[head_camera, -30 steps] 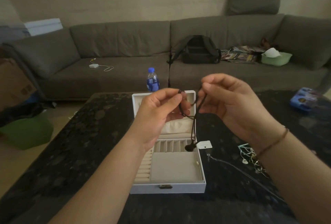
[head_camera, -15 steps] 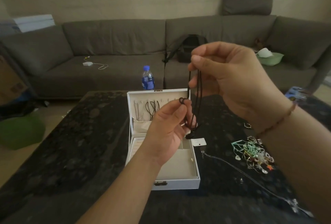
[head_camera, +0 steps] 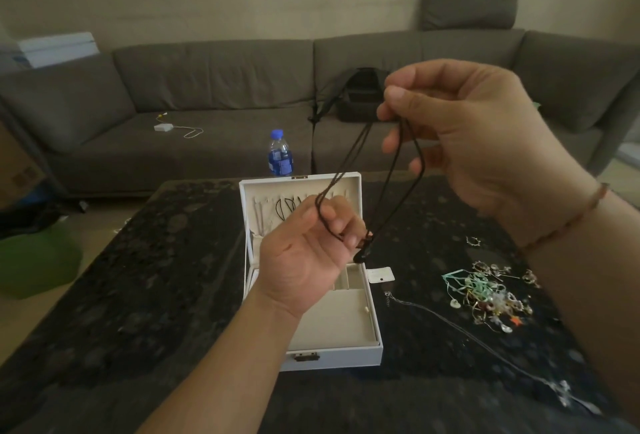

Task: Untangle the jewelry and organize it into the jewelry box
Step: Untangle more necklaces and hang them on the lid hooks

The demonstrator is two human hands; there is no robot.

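cord necklace: thin black cord necklace (head_camera: 394, 170) with a dark pendant, held up in the air over the box, strung between both hands; pendant hangs just below left-hand fingers
right hand: right hand (head_camera: 474, 142) raised high, thumb and fingers pinching upper loops of the cord; beaded bracelet on wrist
left hand: left hand (head_camera: 311, 253) lower, over the box, fingers curled and gripping the lower cord strands
jewelry box: white rectangular jewelry box (head_camera: 346, 354) open at table centre, lid upright at far side, beige lining, clasp on near wall; dark cords hang on lid hooks
tangle: tangled heap of mixed jewelry with mint-green string (head_camera: 488, 295) on table, right of box, well apart from it
chain: thin silver chain necklace (head_camera: 460, 329) lies diagonally from beside the box toward near right
tag: small white card tag (head_camera: 380, 275) just right of box
table: dark speckled stone table (head_camera: 145, 277)
bottle: clear plastic bottle with blue cap and label (head_camera: 280, 154) at far table edge, behind box
background: grey sofa (head_camera: 214, 87) with a black backpack (head_camera: 360, 97) on it
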